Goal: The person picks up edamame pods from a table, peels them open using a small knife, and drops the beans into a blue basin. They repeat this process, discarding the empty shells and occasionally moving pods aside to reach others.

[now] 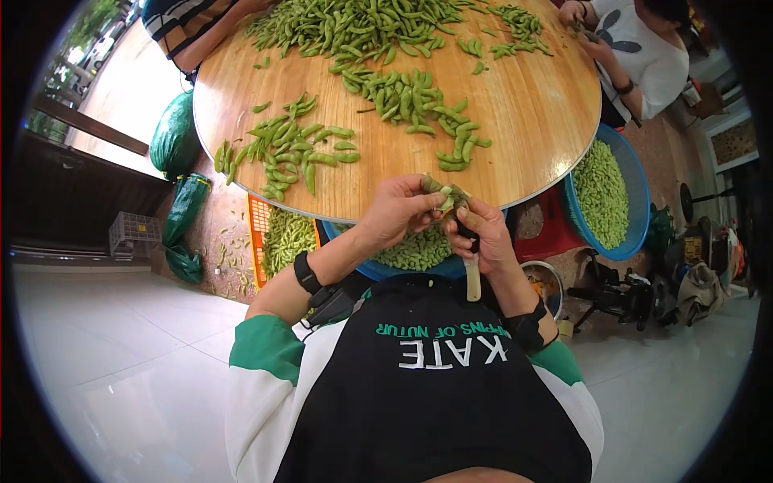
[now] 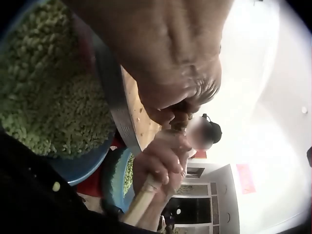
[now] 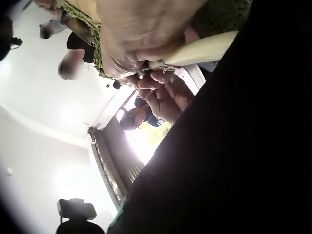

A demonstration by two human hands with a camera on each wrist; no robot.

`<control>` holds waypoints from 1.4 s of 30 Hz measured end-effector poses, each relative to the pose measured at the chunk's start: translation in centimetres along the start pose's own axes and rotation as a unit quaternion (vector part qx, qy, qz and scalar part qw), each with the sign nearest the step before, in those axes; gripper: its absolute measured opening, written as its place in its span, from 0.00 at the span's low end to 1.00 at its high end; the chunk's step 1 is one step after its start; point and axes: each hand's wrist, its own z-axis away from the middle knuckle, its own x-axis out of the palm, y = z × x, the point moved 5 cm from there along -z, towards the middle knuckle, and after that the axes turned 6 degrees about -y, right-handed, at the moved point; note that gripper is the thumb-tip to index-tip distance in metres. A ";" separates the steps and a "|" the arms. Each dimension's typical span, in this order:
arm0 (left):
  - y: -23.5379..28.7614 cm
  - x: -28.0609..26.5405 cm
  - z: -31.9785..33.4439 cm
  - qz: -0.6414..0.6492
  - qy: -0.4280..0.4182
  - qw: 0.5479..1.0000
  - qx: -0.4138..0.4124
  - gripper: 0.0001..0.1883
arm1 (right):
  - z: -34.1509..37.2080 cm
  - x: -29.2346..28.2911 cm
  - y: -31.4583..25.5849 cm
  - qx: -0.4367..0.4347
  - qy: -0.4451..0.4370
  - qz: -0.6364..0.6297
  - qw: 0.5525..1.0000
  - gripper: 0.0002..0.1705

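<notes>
In the head view both hands meet just past the near edge of the round table. My left hand (image 1: 398, 211) pinches a small green pod (image 1: 446, 200) between thumb and fingers. My right hand (image 1: 489, 237) grips a tool with a pale handle (image 1: 473, 280) that points down toward the shirt; its working end is hidden by the fingers. The fingertips of both hands nearly touch around the pod. In the left wrist view the right hand (image 2: 161, 158) curls round the pale handle (image 2: 139, 207). The right wrist view shows the handle (image 3: 207, 48) under the right hand (image 3: 141, 34).
Green pods (image 1: 354, 28) are heaped across the wooden table (image 1: 531, 121), with smaller piles nearer. Under the hands is a blue tub of shelled beans (image 1: 415, 251); another blue tub (image 1: 636, 201) stands right, an orange basket (image 1: 259, 233) left. People sit at the far side.
</notes>
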 end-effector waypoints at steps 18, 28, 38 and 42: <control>1.0 1.8 1.7 -0.458 0.069 0.880 0.102 0.05 | 0.5 2.0 -3.1 -0.250 0.080 0.620 0.739 0.11; 2.4 1.7 2.5 -0.429 0.121 0.886 0.124 0.10 | 1.3 4.2 -2.8 -0.303 0.058 0.642 0.701 0.17; 1.8 2.4 2.4 -0.228 0.030 0.958 0.171 0.09 | 0.4 1.1 -1.5 -0.078 0.067 0.350 0.931 0.09; 4.5 0.9 3.5 -0.459 0.062 0.876 0.133 0.07 | 0.7 0.4 -1.0 -0.046 0.053 0.368 0.927 0.07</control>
